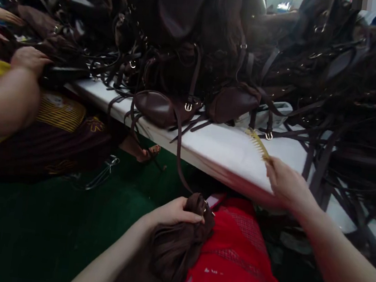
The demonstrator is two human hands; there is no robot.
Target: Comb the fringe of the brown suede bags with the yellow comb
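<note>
On my lap, my left hand (179, 211) is closed on the gathered top of a dark brown bag (176, 249). Small metal fittings show by my fingertips, and the bag's lower part drapes beside my red clothing. Over the white table, my right hand (285, 183) pinches one end of a yellow strip with a row of teeth, like a comb (258, 144). Its far end reaches toward a white plastic basket (282, 111). A brown strap with a gold buckle (269, 135) lies close to that end.
Dark brown bags (179, 12) are heaped along the white table (227, 152), their straps hanging over its front edge. To the left sits another person, whose arm (12, 92) and hand rest near the bags. A foot in a sandal (148, 153) shows on the green floor (134, 185).
</note>
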